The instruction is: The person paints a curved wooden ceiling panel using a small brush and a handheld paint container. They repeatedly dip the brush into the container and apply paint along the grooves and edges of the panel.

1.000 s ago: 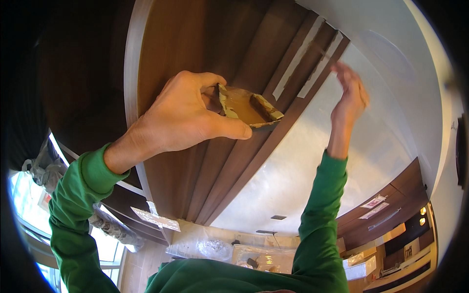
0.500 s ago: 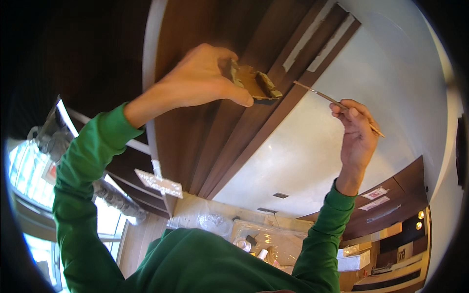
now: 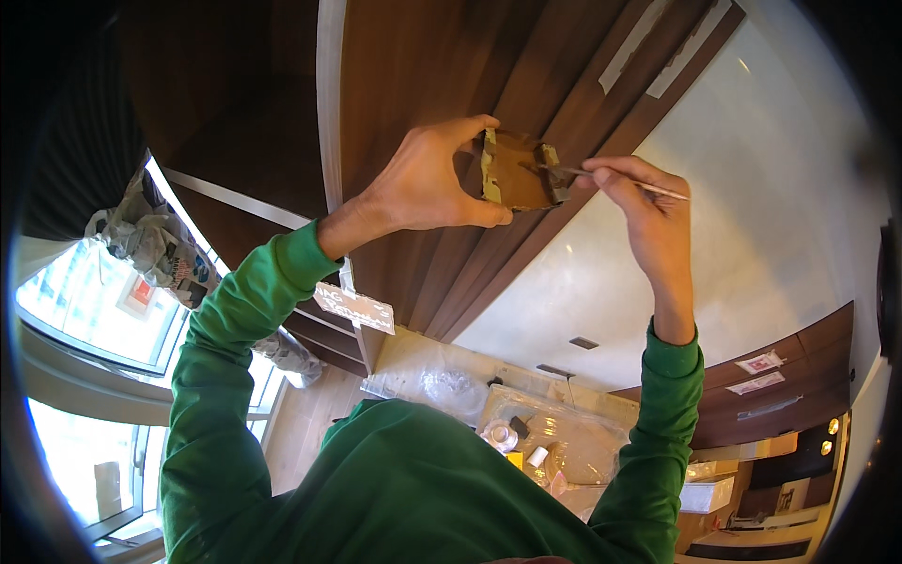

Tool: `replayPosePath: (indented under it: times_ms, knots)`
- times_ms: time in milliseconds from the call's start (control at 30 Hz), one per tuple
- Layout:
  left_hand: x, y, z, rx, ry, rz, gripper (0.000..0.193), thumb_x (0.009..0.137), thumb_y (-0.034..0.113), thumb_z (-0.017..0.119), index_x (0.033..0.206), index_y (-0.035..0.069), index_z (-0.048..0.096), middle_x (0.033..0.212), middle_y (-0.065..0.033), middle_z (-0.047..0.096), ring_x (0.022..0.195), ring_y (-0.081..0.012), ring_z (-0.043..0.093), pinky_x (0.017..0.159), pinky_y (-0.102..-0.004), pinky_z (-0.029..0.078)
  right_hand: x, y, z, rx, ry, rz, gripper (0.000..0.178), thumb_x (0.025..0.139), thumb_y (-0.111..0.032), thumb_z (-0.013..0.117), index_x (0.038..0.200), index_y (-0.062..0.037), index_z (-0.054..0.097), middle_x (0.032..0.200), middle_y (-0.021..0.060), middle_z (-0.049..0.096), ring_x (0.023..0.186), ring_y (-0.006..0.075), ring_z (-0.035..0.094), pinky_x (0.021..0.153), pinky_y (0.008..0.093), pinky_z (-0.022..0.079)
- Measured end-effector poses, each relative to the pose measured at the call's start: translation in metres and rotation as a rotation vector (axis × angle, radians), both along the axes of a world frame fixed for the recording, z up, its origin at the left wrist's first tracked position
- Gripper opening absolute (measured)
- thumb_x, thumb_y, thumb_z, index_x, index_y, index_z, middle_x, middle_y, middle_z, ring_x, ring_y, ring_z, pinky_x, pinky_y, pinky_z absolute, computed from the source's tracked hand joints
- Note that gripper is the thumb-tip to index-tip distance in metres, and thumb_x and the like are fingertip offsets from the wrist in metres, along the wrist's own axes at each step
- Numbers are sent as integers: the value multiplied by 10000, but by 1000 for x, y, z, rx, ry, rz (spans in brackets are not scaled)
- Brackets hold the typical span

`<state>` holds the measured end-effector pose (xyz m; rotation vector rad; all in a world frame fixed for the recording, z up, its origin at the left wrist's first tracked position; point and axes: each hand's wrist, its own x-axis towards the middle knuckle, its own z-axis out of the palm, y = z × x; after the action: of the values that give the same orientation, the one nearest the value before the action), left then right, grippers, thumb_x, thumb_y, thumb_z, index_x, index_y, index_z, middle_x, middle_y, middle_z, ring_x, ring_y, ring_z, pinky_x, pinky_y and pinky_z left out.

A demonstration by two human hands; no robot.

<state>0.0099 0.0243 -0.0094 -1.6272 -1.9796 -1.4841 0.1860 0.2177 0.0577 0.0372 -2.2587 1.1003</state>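
My left hand grips a small shallow tray by its near-left side, thumb below and fingers above. Brown paint coats its inside, and its ragged edges look yellowish, like tape. A thin paintbrush is pinched between the thumb and fingers of my right hand. Its bristle end reaches over the tray's right edge and appears to touch the brown paint inside. Both hands are raised in front of a dark brown ribbed wood panel.
Two pale strips run along the panel's ribs, beside a glossy white wall. A handwritten cardboard sign hangs at a shelf edge. Lower down stands a plastic-covered table holding a roll of tape and small items. Windows lie left.
My right hand has brought the brush leftward, from apart from the tray to its tip inside it. My left hand still holds the tray, now tipped to show more of its inside. The view has shifted.
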Motion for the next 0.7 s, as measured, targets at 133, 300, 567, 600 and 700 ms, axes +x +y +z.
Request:
replayPosePath:
  times_ms: [133, 300, 567, 600, 700]
  knots:
    - [-1, 2, -12, 39, 58, 7, 934, 596, 270, 937, 1372, -60, 535, 1188, -212, 684, 1094, -282, 683, 998, -386, 509, 4, 6, -7, -99, -69, 101, 167, 922, -54, 639, 984, 52, 753, 850, 106, 746, 828, 168, 709, 785, 264, 508]
    - [-2, 5, -17, 29, 28, -24, 928, 588, 262, 938, 1362, -58, 541, 1176, -207, 682, 1079, -288, 685, 973, -378, 517, 2, 7, -13, -114, -4, -5, 183, 924, -79, 631, 971, 44, 758, 856, 117, 750, 827, 179, 711, 803, 279, 503]
    - [2, 7, -21, 97, 67, -26, 928, 589, 285, 937, 1351, -67, 542, 1160, -215, 681, 1055, -297, 693, 943, -379, 531, 7, 0, -20, -143, -9, -25, 195, 935, -71, 632, 975, 86, 741, 851, 144, 745, 867, 196, 713, 869, 312, 529]
    - [2, 7, -22, 100, 61, -24, 926, 591, 291, 936, 1349, -69, 542, 1163, -220, 680, 1057, -300, 693, 941, -381, 533, 8, -2, -21, -160, -4, -49, 198, 937, -76, 633, 985, 84, 739, 860, 145, 745, 868, 199, 712, 874, 313, 527]
    - [1, 7, -23, 121, 54, 41, 921, 601, 324, 928, 1338, -77, 548, 1168, -233, 681, 1061, -316, 693, 934, -386, 537, 21, -9, -25, -152, 56, -56, 206, 944, -89, 636, 1021, 75, 734, 893, 144, 745, 882, 204, 708, 889, 317, 522]
